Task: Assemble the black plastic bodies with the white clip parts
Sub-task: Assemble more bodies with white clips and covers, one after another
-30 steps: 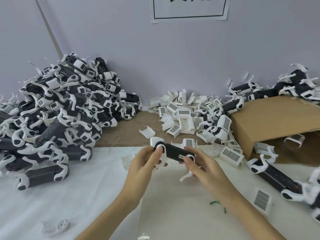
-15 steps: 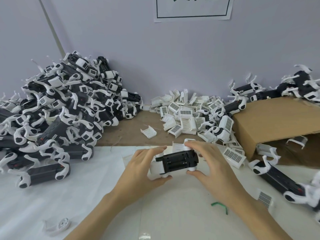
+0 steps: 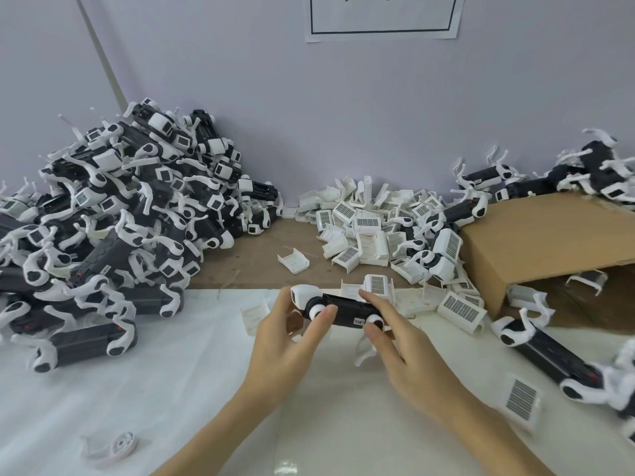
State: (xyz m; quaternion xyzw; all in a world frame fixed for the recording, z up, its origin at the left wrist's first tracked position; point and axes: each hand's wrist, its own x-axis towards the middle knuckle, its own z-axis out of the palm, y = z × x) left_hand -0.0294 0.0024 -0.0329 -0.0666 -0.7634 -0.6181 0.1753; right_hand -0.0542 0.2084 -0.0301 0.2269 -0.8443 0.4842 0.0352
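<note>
While both hands hold one long black plastic body (image 3: pixel 347 312) just above the white cloth-covered table (image 3: pixel 171 389), the head view shows a fitting step under way, I judge: a white clip part (image 3: pixel 304 295) already sits on the body's left end. The left hand (image 3: pixel 285 341) pinches that end, thumb behind, fingertip on a round white hub. The right hand (image 3: pixel 409 352) grips the other end, fingers curled over it. The body lies level between them. Next, probably, a press to seat the clip, then setting it on the heap of finished black-and-white units (image 3: pixel 113 228) at left. Loose white clips (image 3: pixel 364 231) lie beyond, beside a brown cardboard box (image 3: pixel 549 242).
</note>
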